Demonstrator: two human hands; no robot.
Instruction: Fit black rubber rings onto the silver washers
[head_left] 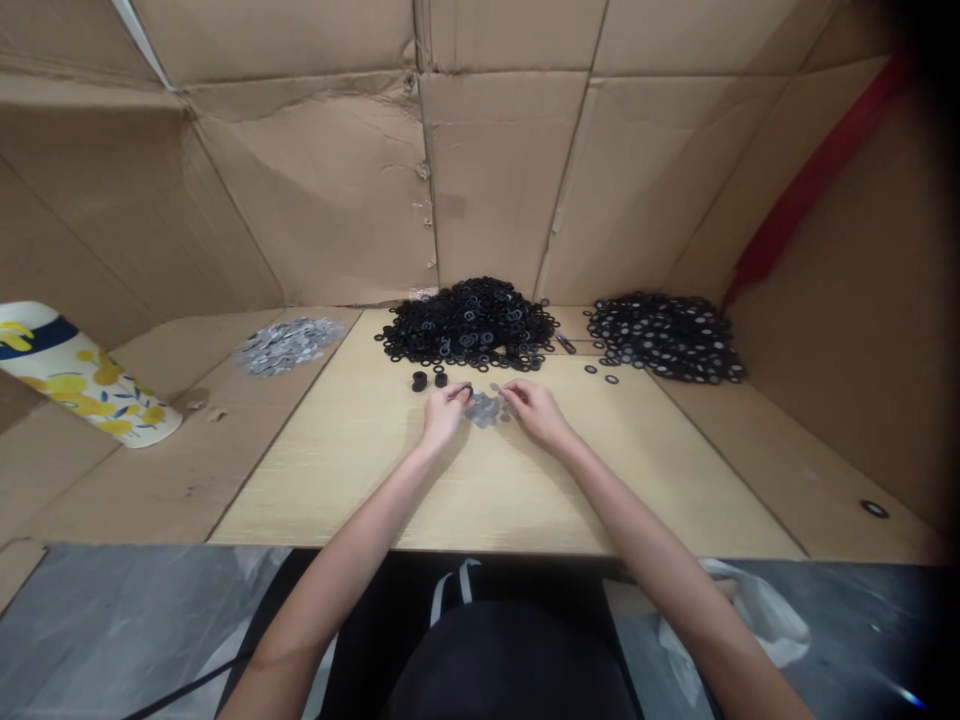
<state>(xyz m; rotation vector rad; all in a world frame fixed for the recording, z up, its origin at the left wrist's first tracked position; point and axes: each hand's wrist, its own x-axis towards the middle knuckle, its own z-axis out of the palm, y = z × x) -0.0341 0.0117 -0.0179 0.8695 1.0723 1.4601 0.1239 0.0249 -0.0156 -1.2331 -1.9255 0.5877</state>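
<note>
My left hand [444, 412] and my right hand [534, 408] rest on a pale wooden board [480, 480], one at each side of a small cluster of grey metal discs [486, 408]. Both hands have their fingers curled in a pinch at the edge of that cluster. My left fingertips touch a black rubber ring [463, 391]. What my right fingers pinch is too small to make out. Two short stacks of black rings [429, 380] stand just left of my left hand. A big heap of black rings [471, 322] lies right behind the hands.
A second heap of black rings with pale centres [664, 335] lies at the back right. A pile of grey discs [285, 343] sits at the back left. A patterned tumbler [82, 375] lies on its side at the far left. Cardboard walls [495, 160] enclose the area. One stray ring [874, 508] lies at the right.
</note>
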